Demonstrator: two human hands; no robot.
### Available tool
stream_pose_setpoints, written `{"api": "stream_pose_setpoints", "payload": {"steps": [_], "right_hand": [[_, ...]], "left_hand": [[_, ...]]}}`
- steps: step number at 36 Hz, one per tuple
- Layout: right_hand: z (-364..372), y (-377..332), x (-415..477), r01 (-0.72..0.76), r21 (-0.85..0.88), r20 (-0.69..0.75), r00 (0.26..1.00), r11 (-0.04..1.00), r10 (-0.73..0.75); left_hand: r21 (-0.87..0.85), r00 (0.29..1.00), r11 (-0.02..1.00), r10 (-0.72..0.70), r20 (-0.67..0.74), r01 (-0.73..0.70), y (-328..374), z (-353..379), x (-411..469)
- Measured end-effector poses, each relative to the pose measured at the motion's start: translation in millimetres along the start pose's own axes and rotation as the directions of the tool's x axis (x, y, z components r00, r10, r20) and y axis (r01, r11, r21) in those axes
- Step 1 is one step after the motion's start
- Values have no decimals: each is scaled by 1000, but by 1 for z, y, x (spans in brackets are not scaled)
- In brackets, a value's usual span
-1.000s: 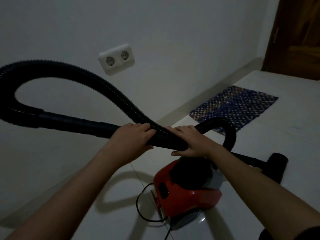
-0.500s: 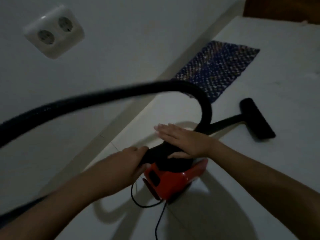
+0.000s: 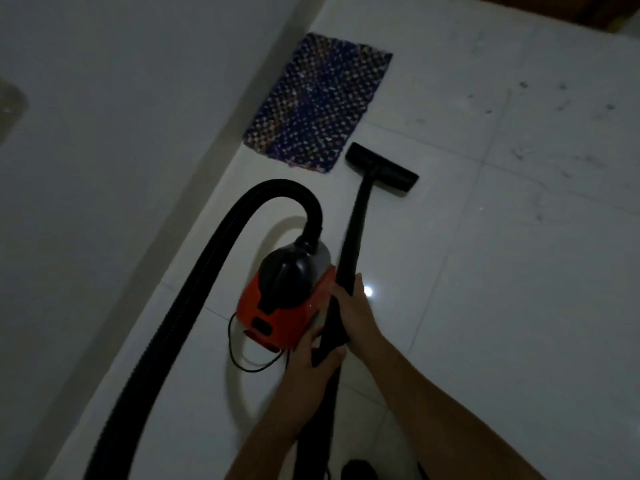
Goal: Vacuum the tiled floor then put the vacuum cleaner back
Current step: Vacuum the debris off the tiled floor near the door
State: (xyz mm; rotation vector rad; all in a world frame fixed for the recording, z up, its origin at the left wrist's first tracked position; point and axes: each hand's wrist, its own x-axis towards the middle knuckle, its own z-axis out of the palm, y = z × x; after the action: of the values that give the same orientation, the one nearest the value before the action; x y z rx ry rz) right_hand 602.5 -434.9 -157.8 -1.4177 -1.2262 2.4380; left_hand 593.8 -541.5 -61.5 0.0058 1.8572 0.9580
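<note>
Both hands, left hand (image 3: 313, 363) and right hand (image 3: 353, 315), seemingly wrapped round smooth black wand (image 3: 356, 230); ribbed hose (image 3: 194, 292) arcs beside

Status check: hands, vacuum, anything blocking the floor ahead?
Left hand and right hand both gripping the wand. Vacuum on the tiles, floor head down. Mat just beyond the head.

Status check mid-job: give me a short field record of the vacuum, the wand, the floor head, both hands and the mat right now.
vacuum cleaner: red and black, on the tiled floor by the wall
hose: arcs from the vacuum's top toward the viewer
wand: gripped by both hands
left hand: on the wand's lower end
right hand: higher up the wand
floor head: on the tiles beside the mat
</note>
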Motion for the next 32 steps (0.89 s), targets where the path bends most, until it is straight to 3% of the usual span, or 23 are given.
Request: {"api": "stream_pose_setpoints", "payload": {"steps": [11,20,24,28,32], "right_hand": [[-12,-31,1,-33,6,-103,994,999,33],[-17,-78,35,-74,-41,-212,975,996,64],[-22,-99,47,-63,112,-224,971,992,87],[-23,-115,58,-70,292,-142,983,954,116],[-21,-129,68,-37,286,-126,989,958,75]], "left_hand": [[-105,988,994,-22,152,39,23,15,-5],[-151,979,983,-78,187,107,67,22,25],[-189,974,977,-52,219,95,89,22,39],[-254,974,965,-13,227,72,109,21,55],[-263,964,962,-6,265,78,128,15,68]]}}
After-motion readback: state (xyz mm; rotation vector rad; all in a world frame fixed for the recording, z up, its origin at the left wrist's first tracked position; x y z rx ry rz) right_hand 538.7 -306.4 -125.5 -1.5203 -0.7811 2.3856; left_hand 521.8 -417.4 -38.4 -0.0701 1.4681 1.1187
